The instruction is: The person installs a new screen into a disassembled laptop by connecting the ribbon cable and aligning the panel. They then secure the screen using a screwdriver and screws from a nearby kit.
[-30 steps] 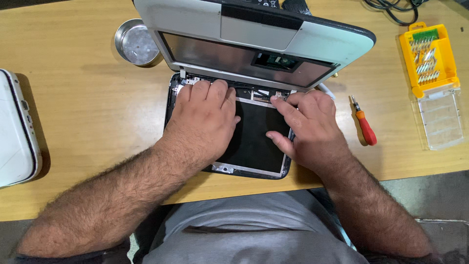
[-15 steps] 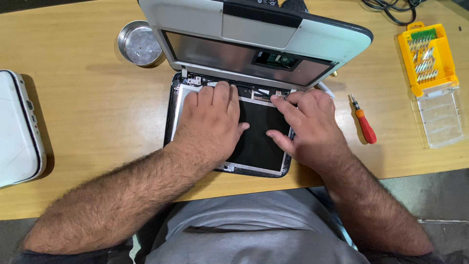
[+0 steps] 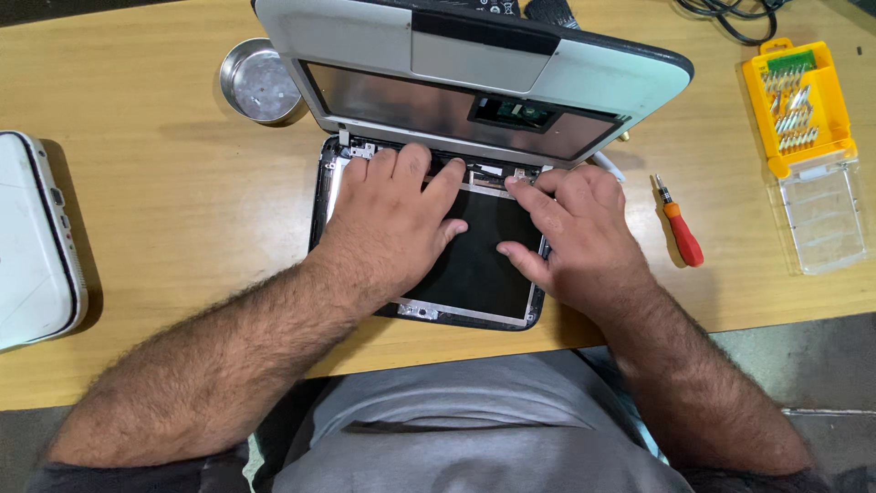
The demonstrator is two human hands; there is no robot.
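A small opened laptop lies on the wooden table. Its dark screen panel lies flat in front of me, and the grey base stands tilted up behind it. My left hand rests palm down on the left part of the panel, fingers spread toward the hinge edge. My right hand lies on the panel's right part, its fingertips pressing at the top edge near the hinge. Neither hand holds a tool.
A round metal bowl sits at the back left. A red-handled screwdriver lies right of the laptop. A yellow bit set with a clear lid is at the far right. A white device lies at the left edge. Black cables run along the back.
Both hands stay on the panel; the fingers have shifted slightly along the hinge edge. The view has moved a little.
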